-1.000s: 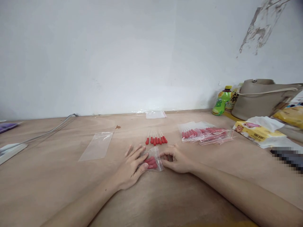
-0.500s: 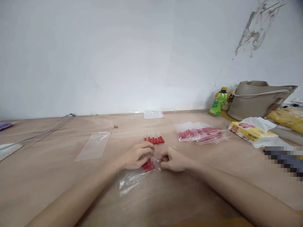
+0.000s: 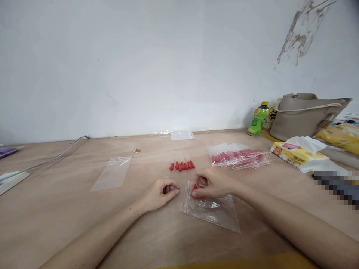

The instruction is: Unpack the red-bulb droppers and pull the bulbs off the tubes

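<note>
My right hand (image 3: 214, 183) pinches a clear zip bag (image 3: 215, 213) near its upper left part, fingers closed over the red bulbs (image 3: 198, 191) that show through the plastic. To the left, my left hand (image 3: 161, 194) rests by the table, fingers loosely curled with a gap to the thumb and nothing visible in it. Its fingertips stop just short of the bag's sealing edge. Beyond both hands lies a row of several droppers (image 3: 182, 165), red bulbs toward me and clear stems pointing to the wall.
Filled bags of red-bulbed droppers (image 3: 241, 157) lie in a pile at right. A flat clear bag (image 3: 113, 173) is at left, more bags (image 3: 182, 136) by the wall. At right stand a green bottle (image 3: 258, 118), a tissue pack (image 3: 298, 155) and a grey bag (image 3: 303, 121). A cable (image 3: 66, 149) crosses the left.
The bag with the red bulbs has moved right and swung round, now under my right hand. My left hand has let go of it and drawn back toward me.
</note>
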### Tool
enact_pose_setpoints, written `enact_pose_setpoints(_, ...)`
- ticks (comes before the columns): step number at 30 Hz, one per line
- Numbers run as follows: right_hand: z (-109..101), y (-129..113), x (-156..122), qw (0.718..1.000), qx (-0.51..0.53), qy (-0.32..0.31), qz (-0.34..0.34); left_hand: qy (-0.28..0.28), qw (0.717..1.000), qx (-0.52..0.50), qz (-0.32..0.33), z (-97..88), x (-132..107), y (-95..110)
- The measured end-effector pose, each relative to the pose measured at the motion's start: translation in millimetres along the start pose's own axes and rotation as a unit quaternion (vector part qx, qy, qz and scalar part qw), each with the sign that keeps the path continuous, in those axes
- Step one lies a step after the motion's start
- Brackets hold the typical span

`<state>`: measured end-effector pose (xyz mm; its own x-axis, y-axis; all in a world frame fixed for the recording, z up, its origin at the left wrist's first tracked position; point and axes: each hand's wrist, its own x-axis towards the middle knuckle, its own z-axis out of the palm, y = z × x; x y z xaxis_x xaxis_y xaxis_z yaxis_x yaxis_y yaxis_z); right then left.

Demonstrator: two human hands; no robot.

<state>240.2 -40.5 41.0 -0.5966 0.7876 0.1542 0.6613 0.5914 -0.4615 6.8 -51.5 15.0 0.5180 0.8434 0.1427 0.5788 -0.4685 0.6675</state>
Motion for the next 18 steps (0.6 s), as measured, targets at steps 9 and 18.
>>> enact_pose_setpoints(9,-2.3,18.9,-20.0,0.999,-0.004,-0.045,-0.027,0.022,0.998,-0.039,0.036,11.1,2.2,9.0)
enact_pose_setpoints(18,26.7,23.1,23.5,0.993,0.023,0.044,-0.111,0.114,0.992,-0.052,-0.014,5.9,4.9,-6.8)
